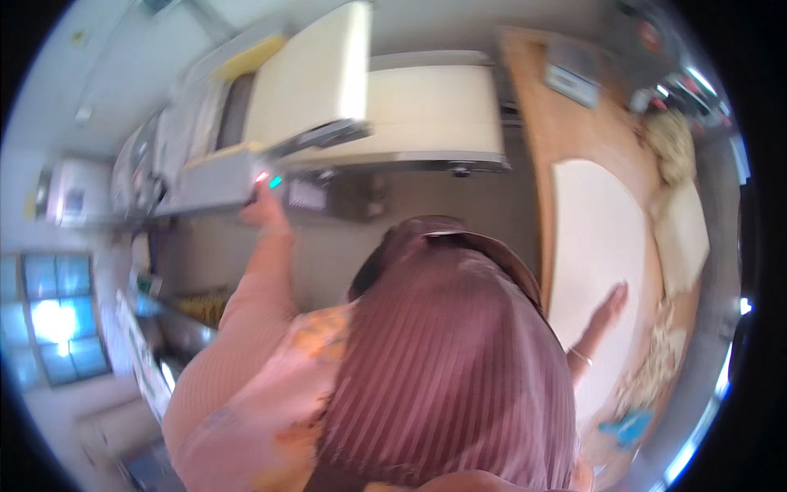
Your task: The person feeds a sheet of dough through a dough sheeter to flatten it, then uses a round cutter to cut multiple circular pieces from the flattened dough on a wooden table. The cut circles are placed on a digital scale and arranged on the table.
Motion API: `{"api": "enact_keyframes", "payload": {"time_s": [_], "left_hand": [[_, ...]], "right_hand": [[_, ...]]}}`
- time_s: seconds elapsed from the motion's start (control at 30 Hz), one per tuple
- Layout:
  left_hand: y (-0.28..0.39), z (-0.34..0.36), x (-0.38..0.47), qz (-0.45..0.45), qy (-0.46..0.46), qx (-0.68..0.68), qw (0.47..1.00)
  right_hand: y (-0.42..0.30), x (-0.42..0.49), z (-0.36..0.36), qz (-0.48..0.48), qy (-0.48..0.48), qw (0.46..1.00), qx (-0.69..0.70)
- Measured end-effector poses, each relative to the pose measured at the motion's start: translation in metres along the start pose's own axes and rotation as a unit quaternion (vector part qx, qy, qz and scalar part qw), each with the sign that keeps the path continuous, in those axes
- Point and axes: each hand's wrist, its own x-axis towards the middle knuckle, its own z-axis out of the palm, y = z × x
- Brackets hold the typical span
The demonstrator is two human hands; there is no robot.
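My left hand (pixel 265 212) is stretched out at the left, its fingertips at a red light (pixel 262 176) and beside a green light (pixel 275 181) on the side of a machine with cream belts (pixel 436 107), which looks like a dough sheeter. Blur hides how those fingers are bent. At the right, my right hand (pixel 612 304), with a bracelet at its wrist, holds nothing. It is over a long, pale sheet (pixel 596 227), apparently rolled dough, on a wooden table (pixel 535 117). A maroon striped apron (pixel 455 363) covers my front.
A scale-like device (pixel 573 83) stands at the table's far end. Along the far side lie a beige heap (pixel 667 147), a folded pale sheet (pixel 682 234), dough-like scraps (pixel 652 369) and a blue cloth or bag (pixel 630 427). A window (pixel 64 320) is at the far left.
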Motion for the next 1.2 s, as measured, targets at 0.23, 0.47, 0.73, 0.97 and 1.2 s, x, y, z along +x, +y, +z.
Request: {"api": "enact_keyframes", "payload": {"time_s": [0.23, 0.47, 0.73, 0.97, 1.2], "left_hand": [[0.014, 0.062, 0.009, 0.009, -0.132, 0.261, 0.956], [0.004, 0.14, -0.057, 0.02, -0.349, 0.191, 0.917], [0.028, 0.146, -0.123, -0.042, -0.588, 0.25, 0.768], [0.146, 0.194, -0.222, 0.059, -0.799, 0.178, 0.571], [0.312, 0.151, -0.457, 0.215, -0.965, -0.024, 0.145]], "right_hand": [[-0.075, -0.008, 0.027, 0.021, 0.039, 0.994, 0.098], [-0.124, 0.002, 0.029, 0.073, 0.053, 0.984, 0.157], [-0.09, 0.054, 0.009, 0.142, 0.174, 0.941, 0.251], [-0.085, 0.105, -0.076, 0.233, 0.302, 0.729, 0.569], [-0.073, 0.146, -0.163, 0.232, 0.45, 0.474, 0.72]]}}
